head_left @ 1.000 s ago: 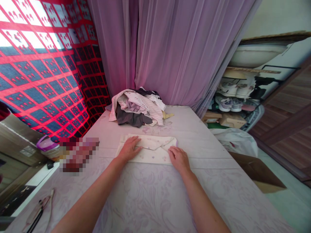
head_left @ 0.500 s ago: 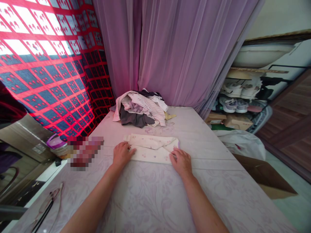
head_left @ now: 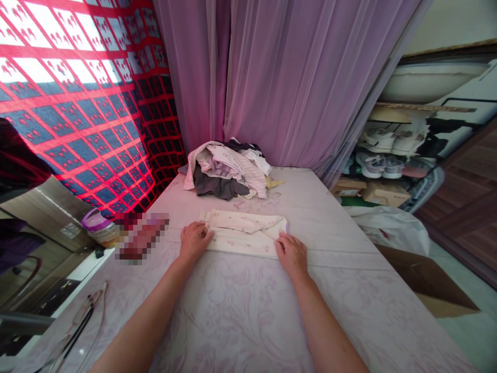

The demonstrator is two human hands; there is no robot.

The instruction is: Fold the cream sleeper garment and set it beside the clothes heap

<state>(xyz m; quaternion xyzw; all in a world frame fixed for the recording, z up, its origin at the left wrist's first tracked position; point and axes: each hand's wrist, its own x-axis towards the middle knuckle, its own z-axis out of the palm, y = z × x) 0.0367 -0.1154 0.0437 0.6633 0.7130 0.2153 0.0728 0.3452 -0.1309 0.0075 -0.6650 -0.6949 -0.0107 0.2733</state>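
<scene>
A cream garment [head_left: 240, 243] with a small pinkish print lies folded into a long strip on the table, with purple trim at its right end. One flap lies diagonally across its upper layer. At the left end, my left hand [head_left: 194, 241] has its thumb and fingers closed on the near edge. My right hand [head_left: 292, 253] grips the near right corner, fingers bent and thumb tucked in. Fabric between the fingertips is partly hidden by both hands.
Behind the garment sits a rumpled clothes pile [head_left: 229, 171] against the purple curtain [head_left: 279, 93]. Cables [head_left: 83, 321] lie at the table's left edge, near a pixelated reddish item [head_left: 143, 238]. To the right are a shoe rack with sneakers [head_left: 378, 165] and an open cardboard box [head_left: 430, 282].
My left thumb has drawn in toward the fingers at the garment's left end. My right hand remains at the right corner. The whole view has shifted slightly.
</scene>
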